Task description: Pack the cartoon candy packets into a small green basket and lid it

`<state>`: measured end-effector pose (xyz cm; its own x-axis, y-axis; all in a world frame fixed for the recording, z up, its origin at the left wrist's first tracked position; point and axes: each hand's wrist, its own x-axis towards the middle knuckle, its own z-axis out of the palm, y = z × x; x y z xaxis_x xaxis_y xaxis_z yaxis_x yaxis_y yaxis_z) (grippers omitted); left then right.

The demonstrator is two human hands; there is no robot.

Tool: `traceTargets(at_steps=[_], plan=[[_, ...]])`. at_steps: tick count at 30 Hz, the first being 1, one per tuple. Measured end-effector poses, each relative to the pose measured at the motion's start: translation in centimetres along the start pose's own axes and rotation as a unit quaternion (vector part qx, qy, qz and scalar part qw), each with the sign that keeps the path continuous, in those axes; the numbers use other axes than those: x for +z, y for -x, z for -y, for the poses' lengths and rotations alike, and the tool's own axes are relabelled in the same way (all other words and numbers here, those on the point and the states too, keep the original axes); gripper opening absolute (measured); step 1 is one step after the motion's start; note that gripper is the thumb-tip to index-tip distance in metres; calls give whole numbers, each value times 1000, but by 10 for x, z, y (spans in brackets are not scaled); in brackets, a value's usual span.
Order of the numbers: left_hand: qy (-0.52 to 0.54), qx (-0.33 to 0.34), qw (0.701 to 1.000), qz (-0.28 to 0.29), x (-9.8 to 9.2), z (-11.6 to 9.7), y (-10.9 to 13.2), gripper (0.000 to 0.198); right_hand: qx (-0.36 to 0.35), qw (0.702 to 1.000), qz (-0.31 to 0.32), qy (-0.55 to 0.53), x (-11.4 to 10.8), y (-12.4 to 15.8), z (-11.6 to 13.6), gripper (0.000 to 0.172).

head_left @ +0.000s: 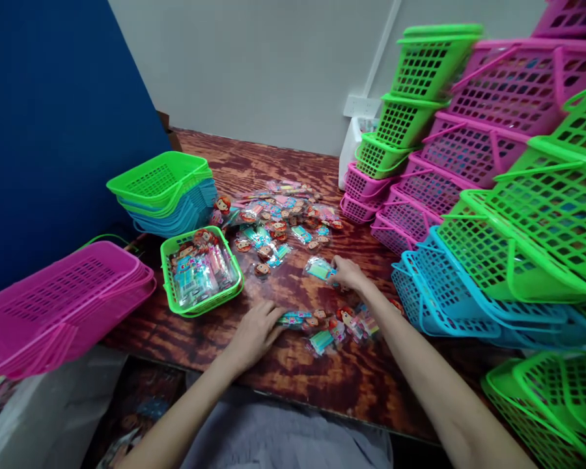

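My left hand [258,332] is closed around the end of a small stack of bagged doll-head trinkets [297,318], low over the table's front. Farther right, my right hand [348,273] pinches the end of a single clear packet [319,268] with a pale green and blue insert. Between my forearms lie more packets with red-haired doll heads [346,319]. A green basket [204,306] filled with upright packets stands left of my left hand. Beyond my hands spreads a loose pile of the same packets [278,221].
Nested green and blue baskets [161,182] stand at the back left, with stacked pink baskets [63,299] nearer. Tall stacks of filled pink [508,85], green [542,215] and blue baskets [444,293] line the right side. A wall [264,71] closes off the back.
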<state>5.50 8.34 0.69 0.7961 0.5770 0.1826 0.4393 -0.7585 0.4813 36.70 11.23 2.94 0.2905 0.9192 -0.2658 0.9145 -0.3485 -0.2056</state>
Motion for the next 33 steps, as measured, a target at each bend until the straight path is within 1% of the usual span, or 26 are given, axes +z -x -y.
traceTargets(at_steps=[2,4,7,10,11,13,15,16,18,20,21,23,26,27,29,31,33], plan=[[11,-3,1000,-12,-1,3,2,20,-23,1000,3,-8,1,4,0,33],[25,-7,999,-23,-3,6,4,21,-58,998,-8,-22,-2,15,-2,28],[41,-3,999,-32,-4,9,5,21,-83,994,-43,-55,-17,40,-10,22],[34,10,999,-29,-5,10,5,20,-101,980,-79,-151,-35,71,-25,21],[30,13,999,-28,-5,10,5,19,-109,973,-78,-187,-40,81,-31,23],[23,14,999,-25,-6,10,6,18,-128,963,-45,-232,-46,100,-40,25],[22,15,999,-24,-6,9,6,17,-142,962,-3,-233,-46,112,-44,23],[22,17,999,-24,-6,9,6,17,-144,962,8,-231,-44,115,-44,22],[26,24,999,-25,-5,7,6,20,-137,966,8,-218,-39,114,-37,22],[37,25,999,-25,-5,4,6,25,-131,971,-12,-201,-32,107,-22,23],[44,21,999,-23,-5,3,5,27,-140,971,-20,-193,-29,102,-11,25],[56,7,998,-13,-5,0,5,28,-182,968,-30,-170,-20,93,13,28],[56,-6,998,-10,-4,-1,11,26,-236,968,-13,-87,-6,87,47,28],[55,-7,998,-23,-2,-1,14,27,-242,969,-2,-50,-1,87,55,27],[64,-23,995,-69,4,0,22,34,-239,971,15,9,8,89,64,23],[87,-55,988,-118,10,0,29,42,-227,973,9,28,14,91,66,21],[112,-87,980,-143,13,-2,30,46,-216,976,-7,19,17,92,65,20]])
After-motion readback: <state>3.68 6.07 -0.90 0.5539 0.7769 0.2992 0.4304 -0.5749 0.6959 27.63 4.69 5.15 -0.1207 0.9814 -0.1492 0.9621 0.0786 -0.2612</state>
